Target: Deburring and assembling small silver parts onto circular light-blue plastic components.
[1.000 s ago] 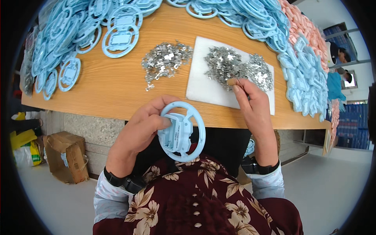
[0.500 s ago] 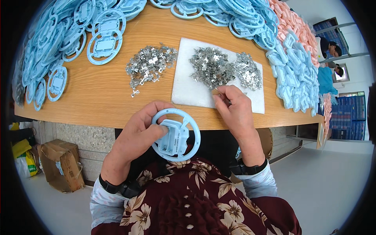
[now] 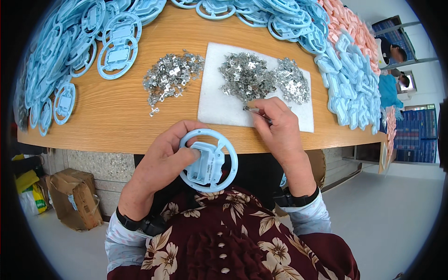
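The right hand [image 3: 280, 123] has drawn back slightly to the near edge of the middle clip pile [image 3: 245, 77], and a slim metal item [image 3: 250, 109] now shows more plainly in its narrow, pinched grip; its exact form cannot be told. The left hand [image 3: 161, 158] keeps its grip closed on the wheel [image 3: 215, 163], held hub-up before the tabletop [image 3: 112, 112], apart from the clips; handling appears centred on the pile. The tabletop is wood-grained and carries a white pad [image 3: 219, 114], loose blue wheels [image 3: 117, 55], blue parts [image 3: 347, 88] and pink parts [image 3: 350, 28]. A carton [image 3: 72, 198] stands below left; blue racks [image 3: 417, 133] stand far right.
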`<state>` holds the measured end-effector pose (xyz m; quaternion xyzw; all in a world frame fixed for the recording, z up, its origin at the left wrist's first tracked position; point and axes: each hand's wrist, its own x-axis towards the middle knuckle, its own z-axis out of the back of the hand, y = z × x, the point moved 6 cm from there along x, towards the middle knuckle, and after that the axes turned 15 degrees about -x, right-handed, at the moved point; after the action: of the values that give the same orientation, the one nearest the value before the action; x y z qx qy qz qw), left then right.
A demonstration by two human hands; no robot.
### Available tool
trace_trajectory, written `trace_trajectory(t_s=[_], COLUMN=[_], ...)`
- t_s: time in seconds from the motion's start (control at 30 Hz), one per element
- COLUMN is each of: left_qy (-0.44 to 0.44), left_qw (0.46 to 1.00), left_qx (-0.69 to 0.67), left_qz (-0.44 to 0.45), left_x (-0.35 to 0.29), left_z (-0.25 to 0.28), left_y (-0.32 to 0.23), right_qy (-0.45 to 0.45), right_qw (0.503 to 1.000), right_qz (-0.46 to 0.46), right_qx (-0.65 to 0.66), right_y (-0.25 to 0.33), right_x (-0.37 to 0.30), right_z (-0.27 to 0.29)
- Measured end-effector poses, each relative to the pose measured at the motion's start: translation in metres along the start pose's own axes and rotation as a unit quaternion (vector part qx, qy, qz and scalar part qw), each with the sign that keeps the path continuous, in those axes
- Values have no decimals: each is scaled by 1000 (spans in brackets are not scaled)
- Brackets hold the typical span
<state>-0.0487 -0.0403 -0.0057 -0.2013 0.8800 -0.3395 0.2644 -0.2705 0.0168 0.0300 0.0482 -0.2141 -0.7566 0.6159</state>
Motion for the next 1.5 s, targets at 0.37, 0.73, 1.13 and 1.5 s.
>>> trace_trajectory(t_s=[0.37,0.73,1.13,1.5], left_qy=[-1,-8,-4,-8], left_qw=[996,898,885,891], left_qx=[89,370,399,388], left_qz=[-21,-238,-238,-234], left_x=[18,56,49,44], left_z=[-22,-19,-20,-11], left_y=[-5,-27,-36,-32], right_qy=[13,47,147,138], right_qw=[984,944,935,938], right_qz=[-78,-84,-78,-73], right_qx=[156,315,313,309], right_y=[-11,7,4,27], right_x=[8,13,21,19], right_z=[-10,-18,-15,-18])
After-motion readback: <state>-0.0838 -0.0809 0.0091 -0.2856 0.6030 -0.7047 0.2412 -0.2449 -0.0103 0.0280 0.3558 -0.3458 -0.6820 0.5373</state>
